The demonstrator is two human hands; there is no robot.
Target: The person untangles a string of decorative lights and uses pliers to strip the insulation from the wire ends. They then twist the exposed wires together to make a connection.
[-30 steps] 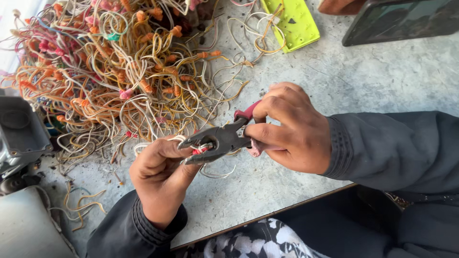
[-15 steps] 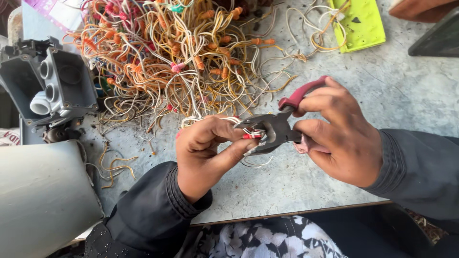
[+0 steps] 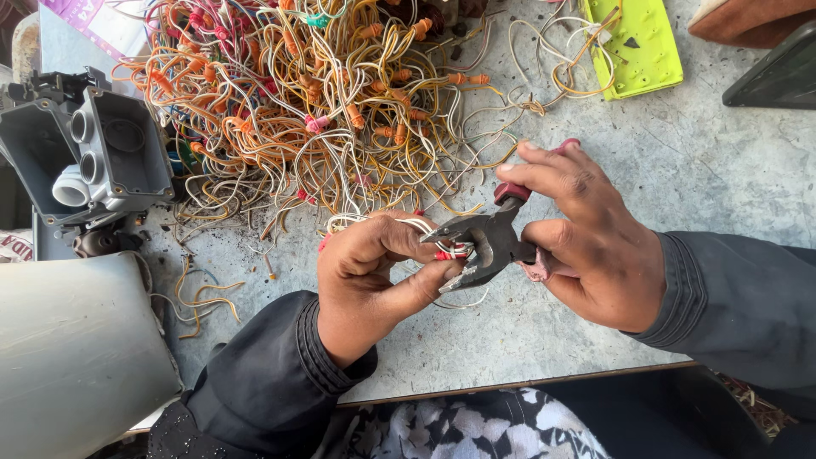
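Above the table (image 3: 697,170), a wire bundle (image 3: 442,249) is pinched in the left hand (image 3: 374,276), its fingers closed on it. Pliers (image 3: 484,242) are gripped in the right hand (image 3: 586,242), jaws open around the red-tipped end. The bundle is best held steady and the jaws squared before squeezing.

The wire pile (image 3: 323,102) lies on the table (image 3: 722,187) behind both hands; the box (image 3: 85,153) sits left of the pile, the plate (image 3: 633,47) right.

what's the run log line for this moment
left hand: pinches wire bundle | right hand: holds pliers, jaws open at bundle | wire pile behind
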